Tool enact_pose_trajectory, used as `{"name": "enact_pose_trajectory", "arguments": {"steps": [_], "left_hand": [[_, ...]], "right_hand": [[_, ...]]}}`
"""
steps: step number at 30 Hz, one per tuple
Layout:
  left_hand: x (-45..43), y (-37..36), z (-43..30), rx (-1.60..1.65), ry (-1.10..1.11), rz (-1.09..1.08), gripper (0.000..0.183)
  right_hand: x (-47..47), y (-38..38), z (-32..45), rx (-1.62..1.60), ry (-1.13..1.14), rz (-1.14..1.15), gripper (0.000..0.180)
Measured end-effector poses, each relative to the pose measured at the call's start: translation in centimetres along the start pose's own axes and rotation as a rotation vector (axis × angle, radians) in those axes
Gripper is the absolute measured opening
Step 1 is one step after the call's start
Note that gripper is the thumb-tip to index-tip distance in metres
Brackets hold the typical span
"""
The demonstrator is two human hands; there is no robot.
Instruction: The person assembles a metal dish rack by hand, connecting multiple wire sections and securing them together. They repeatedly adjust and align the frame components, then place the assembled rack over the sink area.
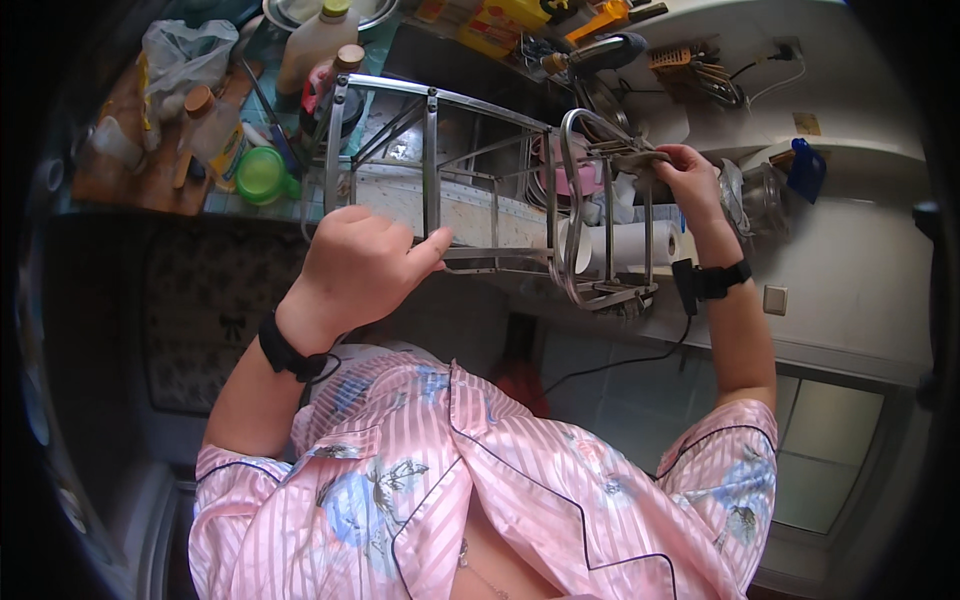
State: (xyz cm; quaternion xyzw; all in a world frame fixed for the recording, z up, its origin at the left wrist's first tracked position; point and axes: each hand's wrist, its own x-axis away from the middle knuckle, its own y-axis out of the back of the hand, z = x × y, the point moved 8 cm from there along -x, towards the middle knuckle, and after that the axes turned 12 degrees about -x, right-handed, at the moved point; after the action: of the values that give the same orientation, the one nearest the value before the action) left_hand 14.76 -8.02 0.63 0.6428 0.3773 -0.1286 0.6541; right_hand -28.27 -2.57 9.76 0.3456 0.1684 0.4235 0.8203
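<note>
A metal frame rack [430, 165] of flat bars and bent tubing lies sideways in front of me, above the counter's edge. My left hand [360, 266] is closed around its near lower rail, at the left end; the fingers' undersides are hidden. At the rack's right end, my right hand [688, 178] pinches a greyish cloth [636, 162] against the tubing. Behind the rack's right part lie a white paper roll [637, 246] and a pink container [574, 169], both partly covered by its bars.
On the left stand a green-lidded container [260, 175], a cork-coloured-capped bottle [214, 139], a large jug [319, 49] and a plastic bag [187, 56] by a wooden board [112, 176]. A faucet [600, 54] rises at the back. An orange utensil basket [671, 66] hangs on the wall.
</note>
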Motion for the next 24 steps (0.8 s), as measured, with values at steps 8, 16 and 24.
{"name": "enact_pose_trajectory", "arguments": {"steps": [8,16,24], "left_hand": [[1.1,0.5,-0.9,0.003,0.005,0.000,0.027],[0.8,0.6,-0.7,0.040,-0.022,-0.012,0.021],[0.3,0.3,-0.4,0.029,-0.012,0.004,0.016]], "right_hand": [[2.6,-5.0,-3.3,-0.775,-0.102,-0.158,0.026],[1.5,-8.9,-5.3,-0.928,-0.237,-0.232,0.011],[-1.2,-10.1,-7.4,-0.383,-0.356,-0.184,0.009]]}}
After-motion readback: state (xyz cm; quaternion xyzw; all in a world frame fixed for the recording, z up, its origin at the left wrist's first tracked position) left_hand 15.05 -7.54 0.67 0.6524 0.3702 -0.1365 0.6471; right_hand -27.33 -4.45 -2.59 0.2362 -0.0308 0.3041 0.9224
